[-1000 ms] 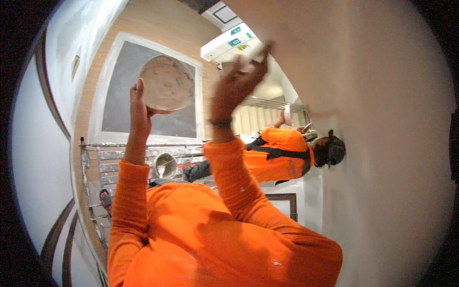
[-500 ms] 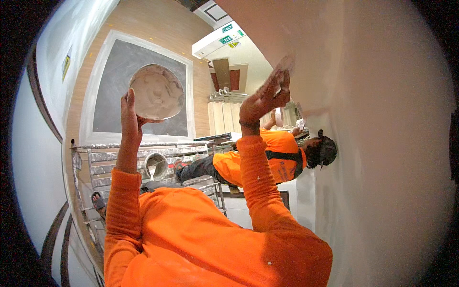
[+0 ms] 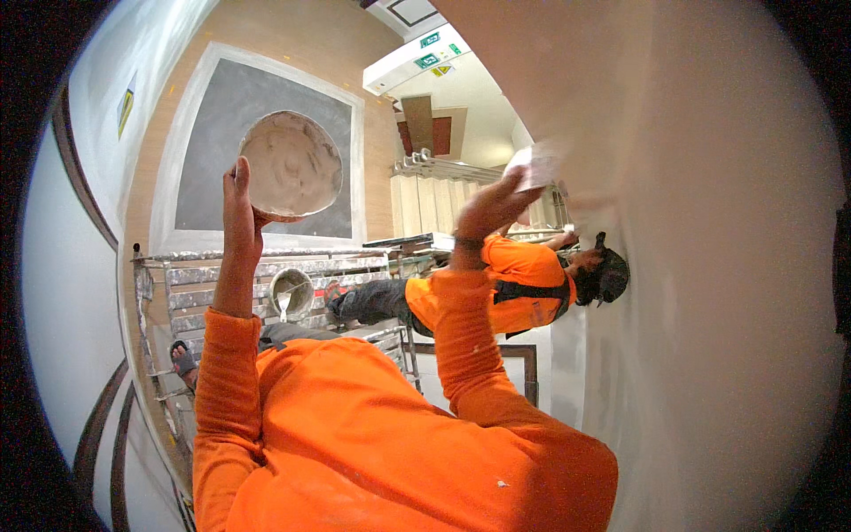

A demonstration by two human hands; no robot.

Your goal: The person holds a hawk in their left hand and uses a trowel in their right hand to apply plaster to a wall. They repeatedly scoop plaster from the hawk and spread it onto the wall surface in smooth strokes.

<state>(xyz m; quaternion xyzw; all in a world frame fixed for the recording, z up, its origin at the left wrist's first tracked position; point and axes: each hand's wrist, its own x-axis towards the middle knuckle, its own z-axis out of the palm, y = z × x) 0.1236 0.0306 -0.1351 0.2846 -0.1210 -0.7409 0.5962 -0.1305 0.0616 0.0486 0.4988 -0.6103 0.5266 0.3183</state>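
1 bowl (image 3: pixel 330 146), co-worker (image 3: pixel 541 306) partly behind right sleeve (image 3: pixel 467 341), bucket (image 3: pixel 302 288) on slatted platform (image 3: pixel 195 300)

Free air between bowl (image 3: pixel 321 135) and right hand (image 3: pixel 489 211); co-worker (image 3: pixel 536 312) and pale surface (image 3: pixel 718 266) as obstacles beyond.

Two green rectangular signs (image 3: pixel 426 61) with white pictograms, a smaller green label (image 3: pixel 455 49) and a yellow-and-black warning label (image 3: pixel 442 71) stand on a long white box (image 3: pixel 386 74). A yellow-and-dark label (image 3: pixel 126 111) marks the pale, glossy left-hand panel (image 3: pixel 105 164). No lettering is legible.
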